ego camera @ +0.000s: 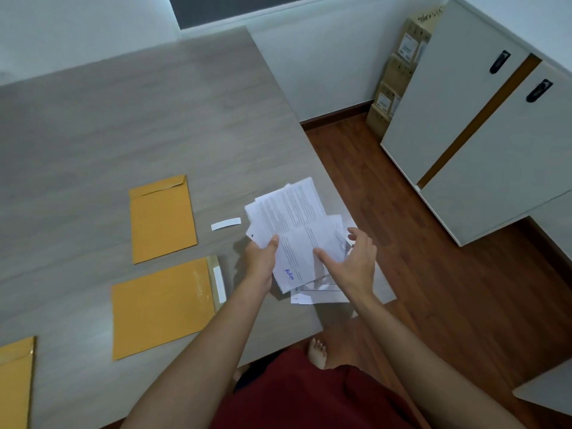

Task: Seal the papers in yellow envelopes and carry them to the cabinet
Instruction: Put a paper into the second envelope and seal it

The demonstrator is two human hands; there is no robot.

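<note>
A person's left hand (261, 258) grips a sheaf of papers (291, 230) at the table's (130, 125) right edge; the right hand (349, 261) hovers spread and empty beside it. The open-flapped envelope (162, 308) lies at eight o'clock, nearer the left hand, long axis toward the papers.

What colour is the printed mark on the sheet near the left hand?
Blue, on the lower part of the white sheet, by the left hand; the head view shows it.
</note>
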